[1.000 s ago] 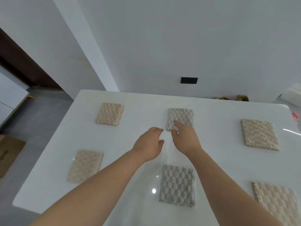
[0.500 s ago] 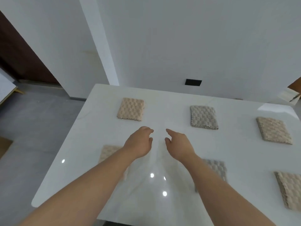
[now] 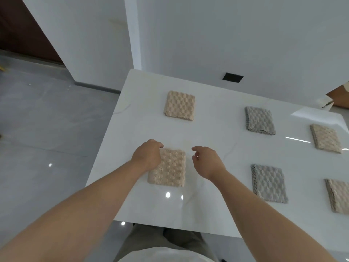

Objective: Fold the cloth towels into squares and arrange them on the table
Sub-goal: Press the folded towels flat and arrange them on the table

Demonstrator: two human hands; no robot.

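Note:
Six folded waffle-textured towels lie in two rows on the white table (image 3: 222,140). The far row has a beige towel (image 3: 179,105), a grey towel (image 3: 259,121) and another beige towel (image 3: 325,138). In the near row are a beige towel (image 3: 171,171), a grey towel (image 3: 269,183) and a beige towel (image 3: 338,195) cut off by the frame edge. My left hand (image 3: 146,157) lies over the near-left beige towel's left side, fingers bent down at its far-left corner, fingertips hidden. My right hand (image 3: 207,161) hovers just right of that towel, fingers loosely curled, holding nothing.
The table's left edge runs close beside my left hand, with grey floor (image 3: 47,129) beyond it. A white wall (image 3: 226,35) with a black outlet (image 3: 232,77) stands behind the table. A cardboard box (image 3: 338,97) shows at the far right.
The view has swung left and down. Both hands drew back from the far grey towel to the near-left beige towel, and my left hand now lies on it.

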